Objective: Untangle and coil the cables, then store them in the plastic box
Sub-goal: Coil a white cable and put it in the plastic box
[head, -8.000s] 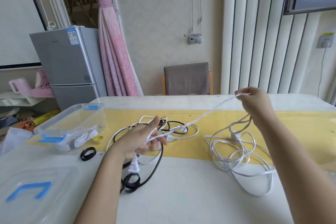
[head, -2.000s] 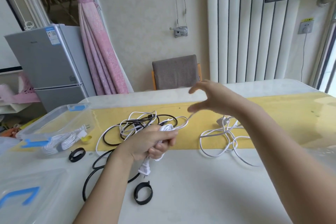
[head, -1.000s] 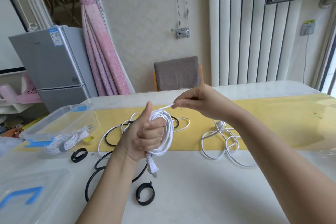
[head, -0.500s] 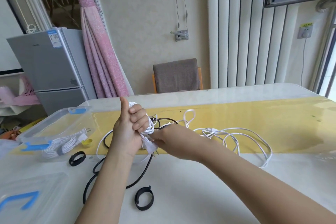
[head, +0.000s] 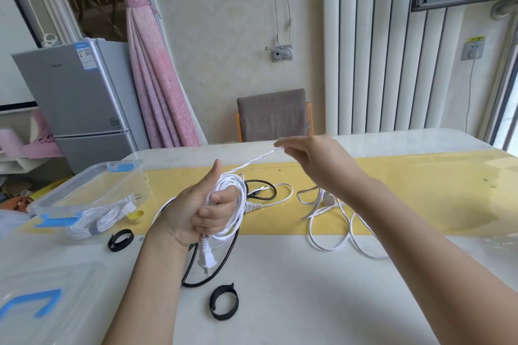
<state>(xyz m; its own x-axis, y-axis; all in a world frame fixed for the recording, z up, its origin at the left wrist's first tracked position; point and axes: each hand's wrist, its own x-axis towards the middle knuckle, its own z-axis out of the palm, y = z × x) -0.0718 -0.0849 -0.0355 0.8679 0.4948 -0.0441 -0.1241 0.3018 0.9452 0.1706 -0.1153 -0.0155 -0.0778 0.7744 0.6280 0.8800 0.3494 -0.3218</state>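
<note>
My left hand [head: 196,210] grips a coil of white cable [head: 238,199] wound round its fingers, thumb up; the cable's plug [head: 206,256] hangs below the fist. My right hand [head: 316,159] pinches the same cable's free run, stretched taut up and to the right of the coil. The rest of the white cable [head: 333,221] lies in loose loops on the table to the right. A black cable [head: 213,269] lies under and behind my left hand. The clear plastic box [head: 84,193] at the left holds one coiled white cable [head: 95,221].
Two black strap loops lie on the table, one [head: 224,301] in front of me and one [head: 120,239] beside the box. The box lid [head: 42,305] with blue clips lies at the near left. A yellow runner [head: 420,190] crosses the table; a chair [head: 273,115] stands behind it.
My right hand has swung from below my left hand up and to the right, drawing the cable taut. Over the earlier frames the coil on my left hand has grown and the loose pile shrunk.
</note>
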